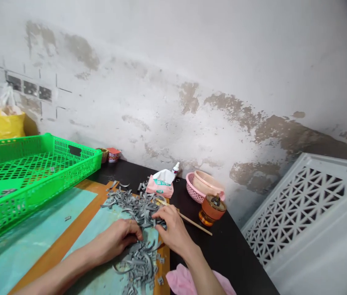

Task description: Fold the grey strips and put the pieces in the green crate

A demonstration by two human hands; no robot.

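Observation:
Grey strips (130, 205), thin and some curled, are heaped on the blue-green sheet in front of me. A second heap of small grey pieces (139, 268) and curled strips lies nearer to me. My left hand (126, 235) is between the two heaps, its fingers curled inward; whatever the fingertips hold is hidden. My right hand (172, 227) reaches to the edge of the far heap, with thumb and forefinger closing on a small grey piece. Behind its fingers lies a thin wooden stick (196, 223), with one end at the strips.
At left stands a green plastic crate (38, 184) with some grey pieces inside. Beyond the heap are a pink tissue pack (160, 189), a white bottle (176, 167), pink baskets (196, 190) and an amber jar (212, 209). A pink cloth (181, 280) lies by my right forearm.

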